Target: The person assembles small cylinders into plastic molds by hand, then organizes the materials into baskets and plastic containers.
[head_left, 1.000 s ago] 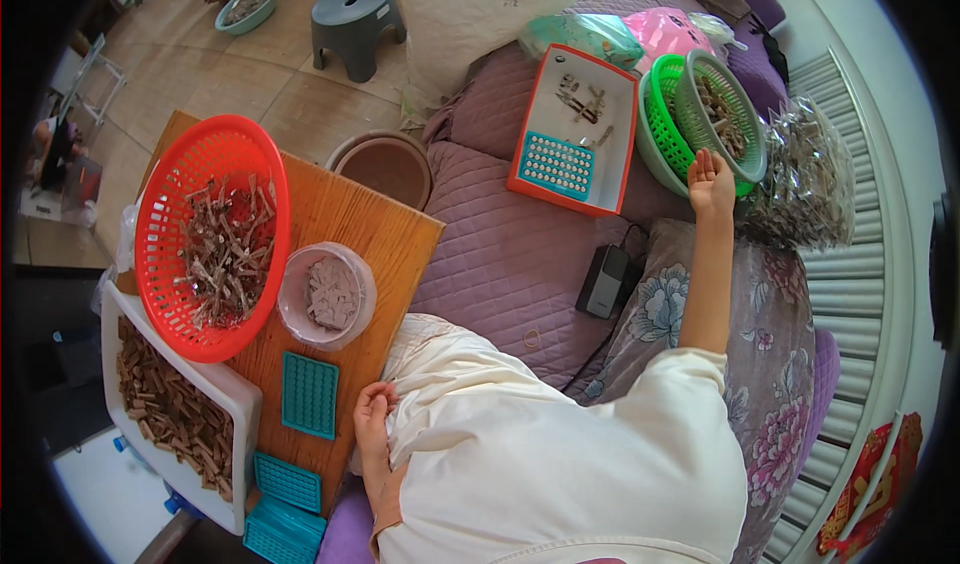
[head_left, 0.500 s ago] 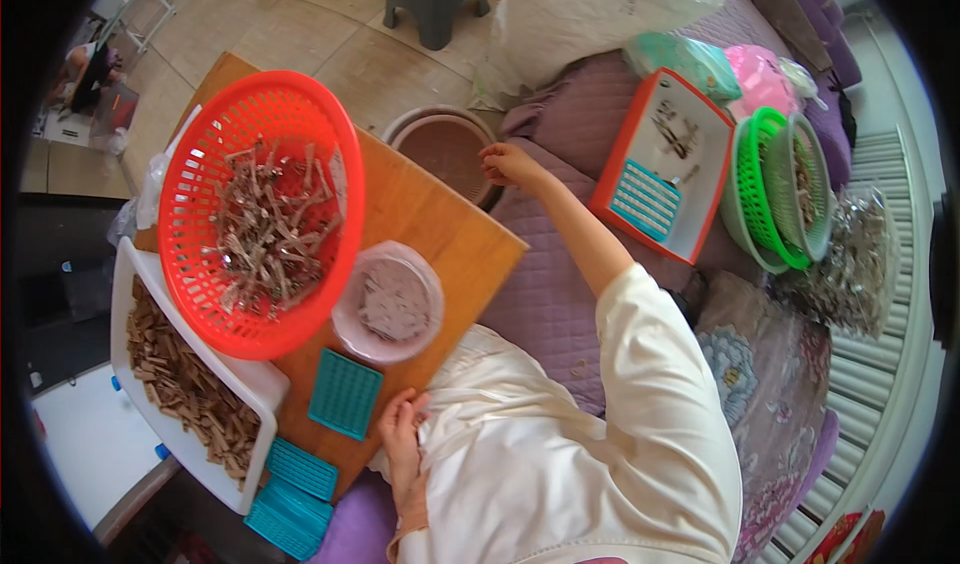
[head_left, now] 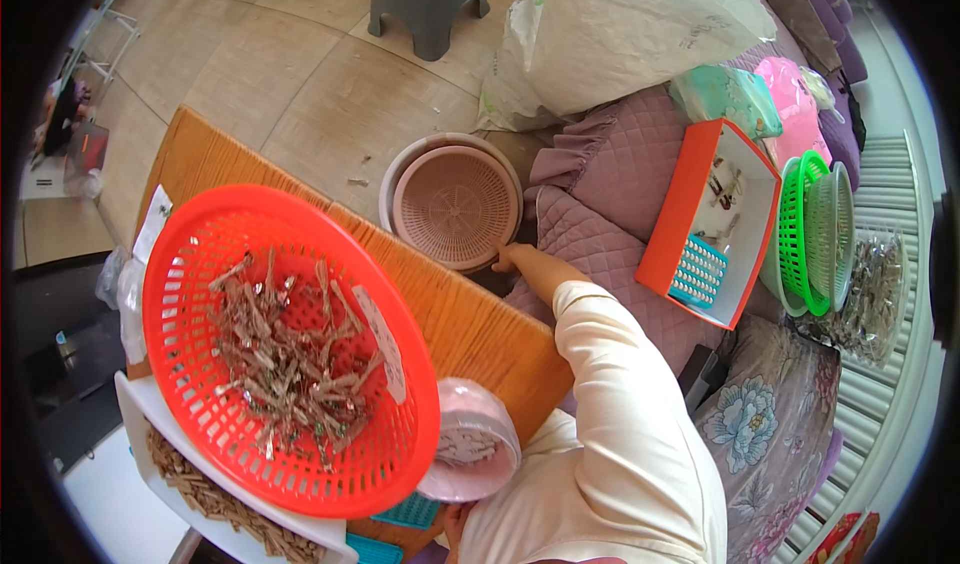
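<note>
My right hand [head_left: 510,258] reaches down past the table's edge to the near right rim of a round brown plastic basket [head_left: 455,204]. Its fingers are curled at that rim, partly hidden. The basket sits inside a pale basin [head_left: 389,189] and shows nothing in it. My left hand [head_left: 457,524] is low at the near table edge, below a pink bowl [head_left: 470,392] with pale pieces inside; its fingers are mostly hidden. A large red basket [head_left: 170,264] beside the bowl holds a heap of thin brown, wrapped-looking strips [head_left: 285,364].
A white tub [head_left: 137,404] of short brown pieces stands left of the wooden table [head_left: 330,229]. Teal trays [head_left: 410,512] lie beneath the red basket's edge. On the purple sofa are a red-orange box [head_left: 675,214] and green baskets [head_left: 795,234]. A grey stool [head_left: 428,9] stands beyond.
My view has moved lower and closer to the table and basin. My right hand has come down to the brown basket's rim. My left hand is now largely covered by the bowl.
</note>
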A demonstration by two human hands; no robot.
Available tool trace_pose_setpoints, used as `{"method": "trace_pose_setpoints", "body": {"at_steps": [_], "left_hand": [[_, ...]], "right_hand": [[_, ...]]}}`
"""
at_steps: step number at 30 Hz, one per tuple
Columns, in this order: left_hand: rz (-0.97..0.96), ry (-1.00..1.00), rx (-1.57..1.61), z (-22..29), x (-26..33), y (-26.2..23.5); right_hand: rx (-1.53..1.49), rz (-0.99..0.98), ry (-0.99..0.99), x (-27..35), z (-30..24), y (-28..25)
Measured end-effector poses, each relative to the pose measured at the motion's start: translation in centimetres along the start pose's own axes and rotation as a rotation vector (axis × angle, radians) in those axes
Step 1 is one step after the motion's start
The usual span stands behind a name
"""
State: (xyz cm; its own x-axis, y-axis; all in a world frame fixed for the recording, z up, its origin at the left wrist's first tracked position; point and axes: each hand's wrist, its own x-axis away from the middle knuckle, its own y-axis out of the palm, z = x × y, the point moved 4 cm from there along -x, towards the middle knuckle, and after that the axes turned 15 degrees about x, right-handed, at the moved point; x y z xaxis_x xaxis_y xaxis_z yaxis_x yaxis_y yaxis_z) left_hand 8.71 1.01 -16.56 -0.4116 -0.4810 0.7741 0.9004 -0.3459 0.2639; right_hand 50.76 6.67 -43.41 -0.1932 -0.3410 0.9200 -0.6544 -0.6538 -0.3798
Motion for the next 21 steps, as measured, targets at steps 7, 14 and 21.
{"method": "trace_pose_setpoints", "body": {"at_steps": [7,14,21], "left_hand": [[0.033,-0.028,0.088,-0.4,-2.7,0.7],[0.072,-0.018,0.146,-0.8,-1.6,0.2],[0.075,0.008,0.187,-1.0,1.3,0.1]], "right_hand": [[0.102,-0.06,0.021,-2.2,-0.9,2.2],[0.011,0.347,0.021,-3.3,-0.6,0.7],[-0.425,0.765,-0.007,2.4,-3.6,-5.8]]}}
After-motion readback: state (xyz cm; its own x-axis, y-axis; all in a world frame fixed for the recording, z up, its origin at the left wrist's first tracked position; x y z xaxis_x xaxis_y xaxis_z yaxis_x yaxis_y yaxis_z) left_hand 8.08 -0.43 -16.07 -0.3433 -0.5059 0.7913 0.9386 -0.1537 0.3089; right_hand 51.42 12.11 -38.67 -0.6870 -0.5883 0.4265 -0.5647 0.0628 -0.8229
